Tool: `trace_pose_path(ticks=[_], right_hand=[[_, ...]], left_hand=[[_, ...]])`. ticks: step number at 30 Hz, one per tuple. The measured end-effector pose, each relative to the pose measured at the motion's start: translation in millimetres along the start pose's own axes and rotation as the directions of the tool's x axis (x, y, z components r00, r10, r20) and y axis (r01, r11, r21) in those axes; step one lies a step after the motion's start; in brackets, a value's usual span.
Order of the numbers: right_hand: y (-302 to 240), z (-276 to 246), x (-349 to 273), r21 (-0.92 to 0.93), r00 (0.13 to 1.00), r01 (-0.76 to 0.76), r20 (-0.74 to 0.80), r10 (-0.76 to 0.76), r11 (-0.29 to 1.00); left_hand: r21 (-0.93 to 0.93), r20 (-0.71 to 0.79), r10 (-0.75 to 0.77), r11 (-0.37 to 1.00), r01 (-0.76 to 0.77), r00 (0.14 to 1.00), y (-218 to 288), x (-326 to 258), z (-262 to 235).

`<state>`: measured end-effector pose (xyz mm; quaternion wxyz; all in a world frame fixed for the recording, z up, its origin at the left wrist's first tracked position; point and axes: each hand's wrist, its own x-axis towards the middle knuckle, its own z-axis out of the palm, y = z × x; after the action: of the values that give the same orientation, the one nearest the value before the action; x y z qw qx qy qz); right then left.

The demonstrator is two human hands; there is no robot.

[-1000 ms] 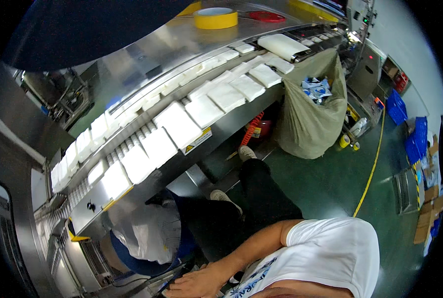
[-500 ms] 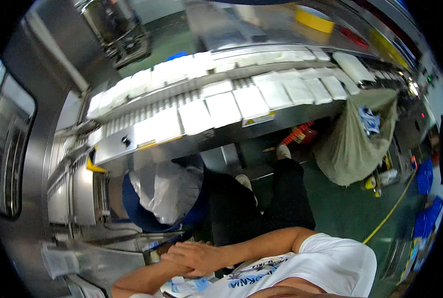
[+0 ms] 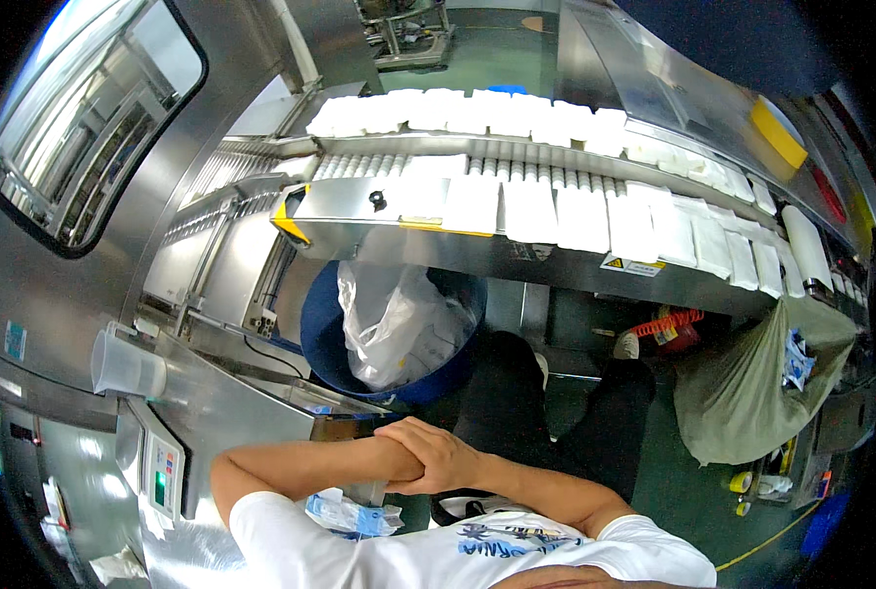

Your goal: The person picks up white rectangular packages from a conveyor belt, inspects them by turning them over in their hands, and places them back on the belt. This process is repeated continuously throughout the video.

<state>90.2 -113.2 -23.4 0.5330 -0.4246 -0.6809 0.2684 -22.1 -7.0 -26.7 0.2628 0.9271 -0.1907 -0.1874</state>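
Note:
Both forearms meet in front of my body. My right hand [image 3: 443, 459] is folded over my left hand [image 3: 401, 458], its fingers wrapped around the left hand or wrist. Most of the left hand's fingers are covered, so their shape cannot be made out. No object shows in either hand. Close below my left forearm lies a light-blue and white packet [image 3: 355, 514]. Just beyond the hands stands a blue bin [image 3: 322, 344] with a translucent plastic bag [image 3: 399, 334] in it.
A roller conveyor [image 3: 359, 167] crosses ahead, bearing rows of flat white packs [image 3: 585, 218]. At the left are a plastic jug [image 3: 129, 365] and a scale [image 3: 166, 476] by a steel surface. A greenish cloth sack [image 3: 723, 402] hangs at the right, and a yellow tape roll [image 3: 778, 135] lies farther back.
The view has swung left, so the conveyor and bin appear farther right and the scale has come into sight. My hands stay clasped together.

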Motion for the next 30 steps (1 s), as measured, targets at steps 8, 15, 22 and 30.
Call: trace_pose_path(ticks=[8,15,22,30], right_hand=[[13,-22,-25,-0.049,0.989,-0.096,0.109,0.101,0.994],[33,-39,-59,-0.214,0.829,-0.355,0.378,0.413,0.910],[-55,-246,36,-0.325,0.925,-0.342,-0.279,0.256,0.882],[51,-457,117,-0.657,0.572,-0.738,-0.488,0.659,0.154]], left_hand=[[-0.015,-0.034,0.054,0.998,-0.054,0.998,-2,-1,6],[-0.042,-0.030,0.068,0.997,-0.069,0.997,-2,-5,5],[0.022,0.229,-0.121,0.993,0.119,0.966,18,6,-24],[0.007,0.242,-0.029,1.000,0.028,0.970,10,8,-32]])
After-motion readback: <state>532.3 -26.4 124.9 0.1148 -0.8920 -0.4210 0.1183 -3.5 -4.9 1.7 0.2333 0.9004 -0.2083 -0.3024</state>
